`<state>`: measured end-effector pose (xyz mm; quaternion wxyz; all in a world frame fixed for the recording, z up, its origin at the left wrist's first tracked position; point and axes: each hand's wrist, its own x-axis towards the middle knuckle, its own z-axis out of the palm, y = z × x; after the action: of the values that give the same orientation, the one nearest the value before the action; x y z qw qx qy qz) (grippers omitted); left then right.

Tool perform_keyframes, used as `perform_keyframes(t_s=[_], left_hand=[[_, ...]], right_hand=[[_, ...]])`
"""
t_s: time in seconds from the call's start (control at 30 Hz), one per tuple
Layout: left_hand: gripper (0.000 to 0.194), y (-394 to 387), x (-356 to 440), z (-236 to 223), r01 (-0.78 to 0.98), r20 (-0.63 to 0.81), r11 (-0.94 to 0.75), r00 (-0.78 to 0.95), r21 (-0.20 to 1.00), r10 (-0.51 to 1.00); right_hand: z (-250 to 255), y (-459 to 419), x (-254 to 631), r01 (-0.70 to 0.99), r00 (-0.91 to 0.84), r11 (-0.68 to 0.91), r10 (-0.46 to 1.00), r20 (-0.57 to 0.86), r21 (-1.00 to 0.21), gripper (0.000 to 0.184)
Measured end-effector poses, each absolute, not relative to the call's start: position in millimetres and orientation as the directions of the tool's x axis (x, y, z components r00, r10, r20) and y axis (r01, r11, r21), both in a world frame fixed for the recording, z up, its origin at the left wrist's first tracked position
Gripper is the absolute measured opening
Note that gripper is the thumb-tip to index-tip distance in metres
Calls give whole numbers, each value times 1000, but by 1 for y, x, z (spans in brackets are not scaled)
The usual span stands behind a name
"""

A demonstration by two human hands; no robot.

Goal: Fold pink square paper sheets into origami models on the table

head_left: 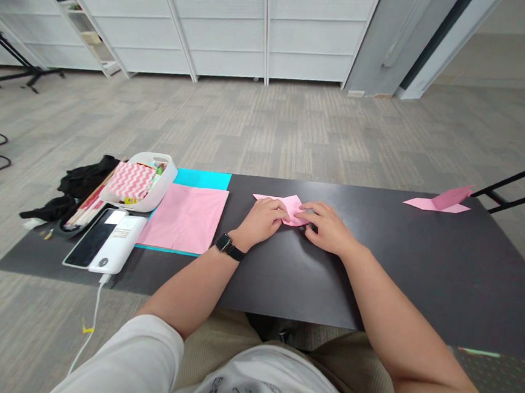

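A small piece of folded pink paper (294,206) lies on the dark table in front of me, with a pointed end sticking out to the left. My left hand (264,222), with a black watch on its wrist, holds the paper's left part down under bent fingers. From the other side, my right hand (326,227) grips the right edge with its thumb and fingers. My fingers cover part of the folds. Over at the far right of the table rests another folded pink paper shape (446,200) with one flap standing up.
Left of my hands is a stack of pink sheets (188,218) over a cyan sheet (204,178). Beside it are a white basket (166,180), a phone (93,241), a white power bank (117,245) with a cable, a dark tray of pencils (84,207) and black cloth (86,176).
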<state>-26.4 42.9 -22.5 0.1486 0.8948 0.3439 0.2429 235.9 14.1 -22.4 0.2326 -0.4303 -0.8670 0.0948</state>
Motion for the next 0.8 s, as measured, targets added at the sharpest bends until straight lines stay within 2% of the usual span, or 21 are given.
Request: perform_keyframes(t_s=[0.1, 0.27, 0.43, 0.5, 0.63, 0.8], left_hand=[[34, 46, -27, -22, 499, 337, -740, 672, 451, 659], [38, 47, -29, -20, 412, 354, -775, 717, 480, 600], [54, 51, -35, -22, 604, 347, -663, 567, 442, 748], [56, 51, -34, -22, 630, 378, -626, 499, 460, 780], [42, 43, -25, -20, 513, 422, -700, 562, 497, 711], [29, 34, -20, -21, 501, 323, -732, 674, 461, 665]], right_hand=[[-30, 19, 242, 706, -498, 597, 801, 333, -380, 62], [-40, 23, 247, 743, -459, 553, 831, 314, -377, 67], [-43, 24, 248, 791, -435, 501, 864, 251, -353, 67], [-43, 24, 247, 786, -437, 505, 862, 257, -356, 63], [-40, 24, 242, 747, -474, 555, 831, 293, -366, 56], [-39, 21, 235, 700, -488, 586, 809, 327, -407, 56]])
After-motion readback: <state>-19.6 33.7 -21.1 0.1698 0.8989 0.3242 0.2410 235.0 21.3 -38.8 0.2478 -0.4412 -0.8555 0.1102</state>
